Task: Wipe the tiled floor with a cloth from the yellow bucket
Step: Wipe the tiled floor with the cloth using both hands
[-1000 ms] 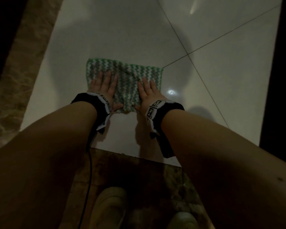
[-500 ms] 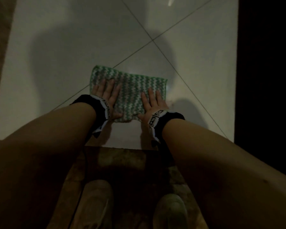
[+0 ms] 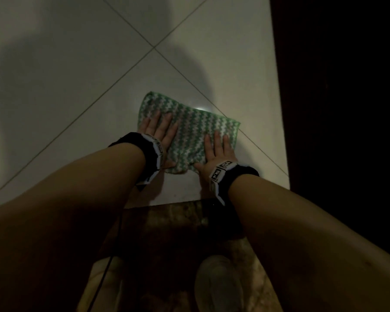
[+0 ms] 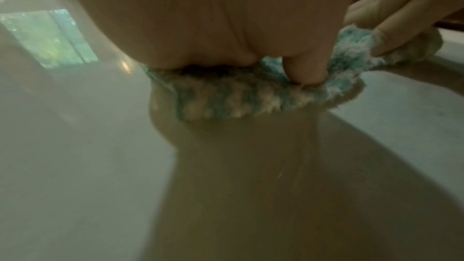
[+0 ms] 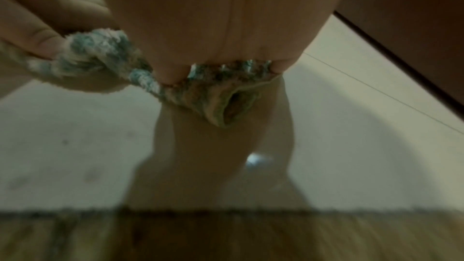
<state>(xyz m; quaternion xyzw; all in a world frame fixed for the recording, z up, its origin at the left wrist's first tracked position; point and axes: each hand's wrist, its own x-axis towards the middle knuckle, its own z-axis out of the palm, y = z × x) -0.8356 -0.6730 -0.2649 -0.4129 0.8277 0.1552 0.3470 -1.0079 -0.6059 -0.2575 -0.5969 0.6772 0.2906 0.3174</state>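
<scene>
A green-and-white knitted cloth (image 3: 190,131) lies flat on the white tiled floor (image 3: 81,70), just below where the tile joints cross. My left hand (image 3: 161,129) presses on the cloth's left part with straight fingers. My right hand (image 3: 218,148) presses flat on its near right part. In the left wrist view the left thumb (image 4: 306,70) pushes into the cloth's fluffy edge (image 4: 238,98). In the right wrist view my right palm bears down on the bunched near edge of the cloth (image 5: 220,90). No yellow bucket is in view.
A dark wall or door (image 3: 342,109) runs close along the right of the cloth. A brown marble strip (image 3: 180,224) borders the tiles near me, with my shoes (image 3: 221,287) on it. A thin black cable (image 3: 108,266) hangs from my left wrist. White tiles stretch away to the left and ahead.
Both hands have slid the cloth to the right over the tiles, past the crossing of the joints and closer to the dark wall. Both palms stay flat on it.
</scene>
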